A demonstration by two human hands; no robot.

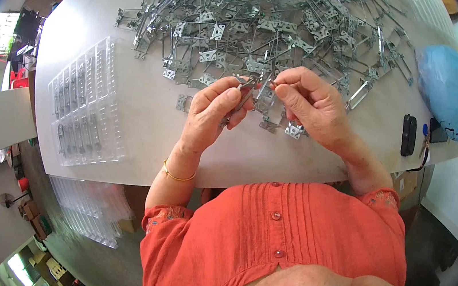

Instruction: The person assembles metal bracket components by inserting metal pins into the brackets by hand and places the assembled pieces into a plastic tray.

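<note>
A large heap of metal bracket parts (pixel 279 27) with thin rods covers the back of the white table (pixel 152 156). In front of the heap, my left hand (pixel 210 109) is closed on a metal part (pixel 243 100), with thumb and fingers pressed against it. My right hand (pixel 314 108) is close beside it, thumb and index finger pinched at the part's other end; what exactly they grip is too small to make out. A few loose brackets (pixel 294 130) lie just below and between both hands.
At the left a clear plastic tray (pixel 92 105) holds rows of metal parts. More clear trays (pixel 90 208) are stacked below the table edge. On the right are a blue plastic bag (pixel 448 85), a black case (pixel 409 135) and keys (pixel 425 147).
</note>
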